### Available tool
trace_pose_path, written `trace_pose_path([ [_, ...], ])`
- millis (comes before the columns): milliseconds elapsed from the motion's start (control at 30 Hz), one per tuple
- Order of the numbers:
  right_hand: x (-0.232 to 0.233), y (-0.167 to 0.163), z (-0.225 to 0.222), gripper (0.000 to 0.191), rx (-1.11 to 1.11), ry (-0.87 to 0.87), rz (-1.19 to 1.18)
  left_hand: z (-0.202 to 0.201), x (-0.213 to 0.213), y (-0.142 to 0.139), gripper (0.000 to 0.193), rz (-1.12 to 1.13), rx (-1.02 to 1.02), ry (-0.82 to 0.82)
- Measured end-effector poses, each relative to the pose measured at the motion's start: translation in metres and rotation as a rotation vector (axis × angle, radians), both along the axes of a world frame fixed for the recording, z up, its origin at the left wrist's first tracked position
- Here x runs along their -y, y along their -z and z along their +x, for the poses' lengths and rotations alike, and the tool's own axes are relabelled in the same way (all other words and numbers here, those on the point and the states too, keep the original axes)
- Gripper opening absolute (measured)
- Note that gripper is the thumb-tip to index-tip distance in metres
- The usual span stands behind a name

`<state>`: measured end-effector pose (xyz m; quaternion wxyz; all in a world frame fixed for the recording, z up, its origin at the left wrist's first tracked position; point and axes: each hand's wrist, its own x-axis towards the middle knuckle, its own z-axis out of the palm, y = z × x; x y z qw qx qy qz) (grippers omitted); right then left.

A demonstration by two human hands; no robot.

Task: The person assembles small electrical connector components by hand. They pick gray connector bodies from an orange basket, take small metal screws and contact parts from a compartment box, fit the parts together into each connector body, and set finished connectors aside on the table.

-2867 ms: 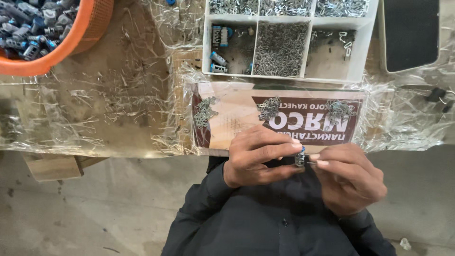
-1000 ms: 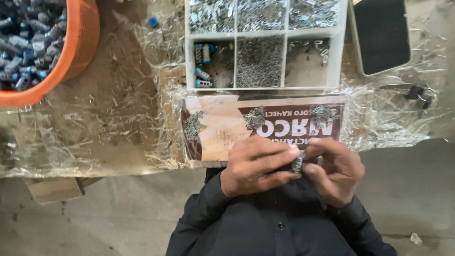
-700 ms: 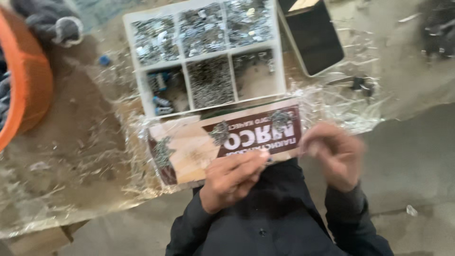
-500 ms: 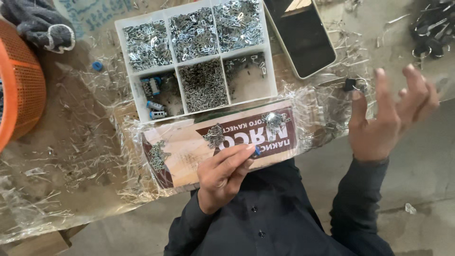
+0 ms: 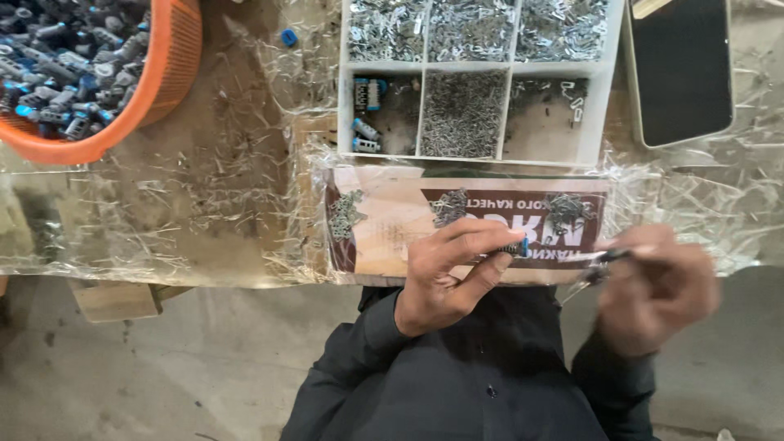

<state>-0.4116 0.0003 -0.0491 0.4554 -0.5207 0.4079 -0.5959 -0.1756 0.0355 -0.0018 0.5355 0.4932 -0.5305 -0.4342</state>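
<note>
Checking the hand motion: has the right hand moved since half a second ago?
Yes. The right hand has dropped from beside the dark tablet to the printed card's right end.

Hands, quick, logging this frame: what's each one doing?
Left hand: pinched shut on a small blue part.
Right hand: blurred, closed on a thin dark piece.

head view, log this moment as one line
left hand: pinches small blue-and-grey part | right hand: blurred, holds thin dark piece | under hands: brown printed cardboard sheet | behind: white compartment tray
</note>
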Motion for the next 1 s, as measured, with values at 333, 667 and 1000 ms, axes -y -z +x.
trace_pose_path([
  [333,-0.019,-0.020,0.035,0.013,-0.212,-0.089,0.048,0.016,-0.011,0.000,0.027,-0.054,0.105,-0.042],
  [667,-0.011,-0.028,0.059,0.017,0.011,-0.254,0.296,0.016,-0.018,-0.002,0.029,-0.157,0.221,-0.135],
  [1000,0.113,-0.066,0.046,0.006,0.065,-0.462,0.299,0.031,-0.015,0.002,0.028,-0.127,0.046,-0.193],
])
